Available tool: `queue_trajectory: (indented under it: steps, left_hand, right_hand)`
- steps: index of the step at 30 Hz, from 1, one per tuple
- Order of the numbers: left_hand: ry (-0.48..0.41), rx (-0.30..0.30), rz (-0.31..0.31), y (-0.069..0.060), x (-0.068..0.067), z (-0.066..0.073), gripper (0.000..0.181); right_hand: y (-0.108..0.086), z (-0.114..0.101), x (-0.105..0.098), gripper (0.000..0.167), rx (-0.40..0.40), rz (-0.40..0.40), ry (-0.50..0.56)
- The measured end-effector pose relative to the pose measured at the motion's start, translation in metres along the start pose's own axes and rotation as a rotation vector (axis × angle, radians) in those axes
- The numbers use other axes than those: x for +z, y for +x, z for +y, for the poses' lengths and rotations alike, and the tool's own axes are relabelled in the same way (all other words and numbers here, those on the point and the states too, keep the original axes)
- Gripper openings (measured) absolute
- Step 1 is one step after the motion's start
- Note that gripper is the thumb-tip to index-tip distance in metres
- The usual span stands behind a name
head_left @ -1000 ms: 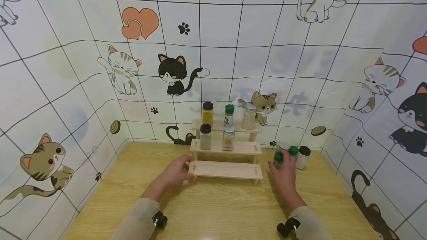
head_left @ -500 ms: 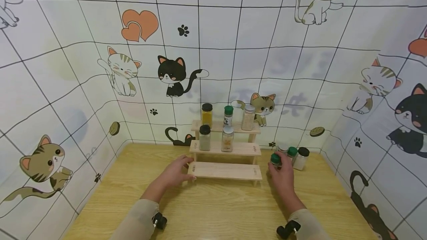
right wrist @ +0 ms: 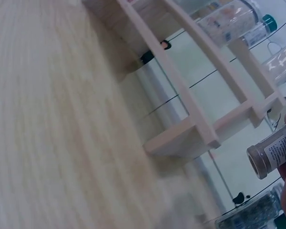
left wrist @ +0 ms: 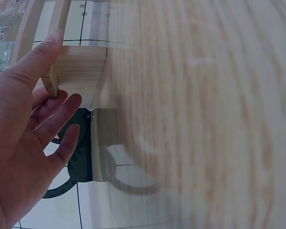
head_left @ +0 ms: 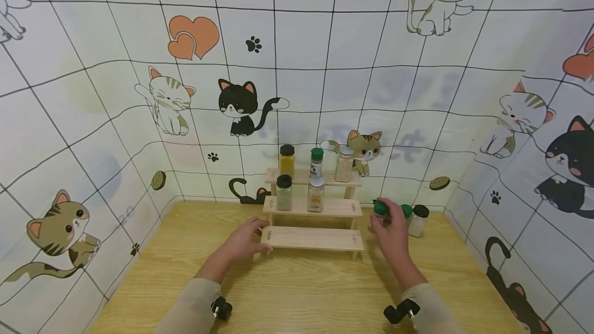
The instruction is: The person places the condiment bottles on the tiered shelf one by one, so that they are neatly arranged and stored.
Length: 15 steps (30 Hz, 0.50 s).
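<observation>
Lift step, seemingly: right hand (head_left: 394,227) pinches 1 jar (right wrist: 270,151), left hand (head_left: 242,239) the rack (head_left: 311,238) at 9 o'clock; next likely needs carrying toward 9 o'clock.

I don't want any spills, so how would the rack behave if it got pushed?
The rack is probably stiff, as it looks wooden. It could slide on the smooth-looking table, though the left hand gripping its left end may steady it. The jars standing on it might topple under a hard shove, as no rail shows in front.
</observation>
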<state>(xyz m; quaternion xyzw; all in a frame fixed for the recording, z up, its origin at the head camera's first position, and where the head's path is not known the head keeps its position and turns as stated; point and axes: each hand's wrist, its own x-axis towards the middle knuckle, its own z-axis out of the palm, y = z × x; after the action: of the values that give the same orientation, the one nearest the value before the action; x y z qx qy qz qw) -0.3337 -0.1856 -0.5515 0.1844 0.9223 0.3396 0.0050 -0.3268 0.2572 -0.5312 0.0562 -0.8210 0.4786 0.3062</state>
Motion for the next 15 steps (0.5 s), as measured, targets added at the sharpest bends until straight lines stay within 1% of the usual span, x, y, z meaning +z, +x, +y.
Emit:
queue_trajectory:
  steps: [3, 6, 10, 15]
  left_hand:
    - [-0.010, 0.001, -0.005, -0.001, 0.000, 0.000, 0.066]
    - [-0.019, 0.010, -0.010, -0.001, -0.001, 0.001, 0.065]
    - [-0.024, 0.019, -0.010, -0.001, -0.001, 0.003, 0.065]
    - [-0.032, 0.013, -0.010, -0.001, -0.002, 0.004, 0.065]
  right_hand:
    - [0.007, -0.010, -0.001, 0.050, -0.003, 0.004, 0.017]
    - [0.015, -0.019, -0.001, 0.050, -0.006, 0.028, 0.023]
    - [0.025, -0.029, 0.003, 0.052, -0.003, 0.046, 0.046]
    - [0.033, -0.044, 0.013, 0.054, 0.004, 0.009, 0.132]
